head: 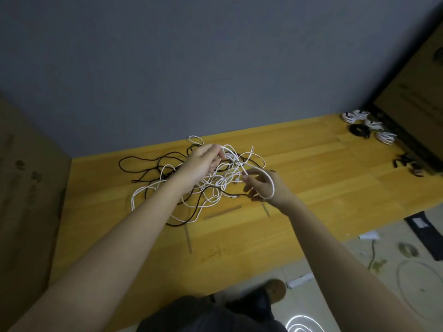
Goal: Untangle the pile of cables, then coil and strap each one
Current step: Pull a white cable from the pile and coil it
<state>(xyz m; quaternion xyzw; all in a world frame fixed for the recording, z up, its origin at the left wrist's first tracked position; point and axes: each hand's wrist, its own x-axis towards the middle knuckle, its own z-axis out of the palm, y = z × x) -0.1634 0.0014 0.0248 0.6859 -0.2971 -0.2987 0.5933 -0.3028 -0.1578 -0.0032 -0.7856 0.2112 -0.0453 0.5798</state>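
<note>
So my left hand is up over the middle of the frame, fingers pinched on a white cable pulled out of the tangled pile of black and white cables. My right hand is just right of it, with a loop of that same white cable hung around the palm, thumb and fingers curled on it. The pile sits mid-frame on the yellow wooden table. Upper right, by the table's far corner, there are a few coiled bundles, white ones and a black one.
</note>
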